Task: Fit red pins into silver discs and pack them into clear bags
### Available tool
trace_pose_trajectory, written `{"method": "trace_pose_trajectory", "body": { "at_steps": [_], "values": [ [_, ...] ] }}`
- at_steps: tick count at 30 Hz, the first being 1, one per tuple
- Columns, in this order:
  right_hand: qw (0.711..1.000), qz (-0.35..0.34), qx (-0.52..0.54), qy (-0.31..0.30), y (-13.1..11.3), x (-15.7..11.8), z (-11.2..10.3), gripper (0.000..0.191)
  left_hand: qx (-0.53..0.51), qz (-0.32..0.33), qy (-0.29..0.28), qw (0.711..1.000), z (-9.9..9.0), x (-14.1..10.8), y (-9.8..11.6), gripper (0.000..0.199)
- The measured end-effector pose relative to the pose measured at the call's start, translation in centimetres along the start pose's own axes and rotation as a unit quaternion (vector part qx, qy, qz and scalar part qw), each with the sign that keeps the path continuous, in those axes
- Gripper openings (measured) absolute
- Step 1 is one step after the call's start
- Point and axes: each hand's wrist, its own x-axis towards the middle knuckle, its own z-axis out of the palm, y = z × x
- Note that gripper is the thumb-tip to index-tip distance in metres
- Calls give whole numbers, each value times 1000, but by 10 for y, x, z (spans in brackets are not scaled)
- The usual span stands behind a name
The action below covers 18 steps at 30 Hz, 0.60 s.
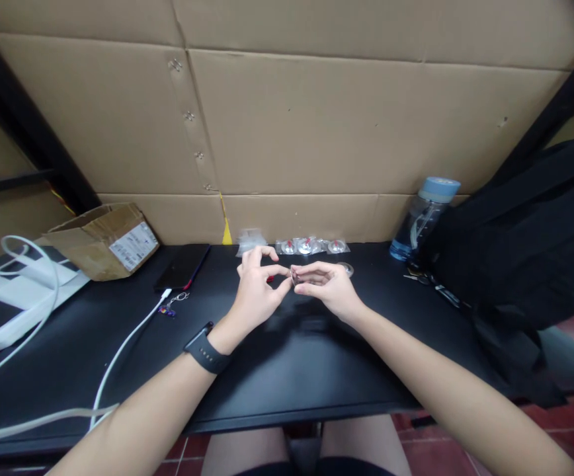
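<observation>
A small, thin round disc [293,276], seen nearly edge-on, stands between my two hands above the black desk. My left hand [257,287], with a dark watch on the wrist, pinches its left side between thumb and index finger; the other fingers are raised. On the opposite side, the thumb and fingertips of my right hand [334,289] close on the same disc. A small red piece [270,279] shows partly behind my left fingers. Just behind my right hand lies a shiny round piece [347,269], partly hidden.
Along the cardboard wall lie several bagged round silver pieces [307,246] and clear plastic bags [250,239]. Leftward are a phone [182,268], keyring [180,297], white cable [123,350] and open carton [101,241]. Rightward stand a water bottle [423,218] and black backpack [515,244].
</observation>
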Motion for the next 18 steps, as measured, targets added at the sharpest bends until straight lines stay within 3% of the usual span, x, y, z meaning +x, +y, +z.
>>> {"method": "trace_pose_trajectory", "body": {
  "at_steps": [5,18],
  "values": [
    [1000,-25,-2,-1,-4,0,1,23,28,2,32,999,-3,0,6,8],
    [999,-31,0,22,-8,0,0,21,26,22,37,999,-2,-2,8,9]
  ]
}}
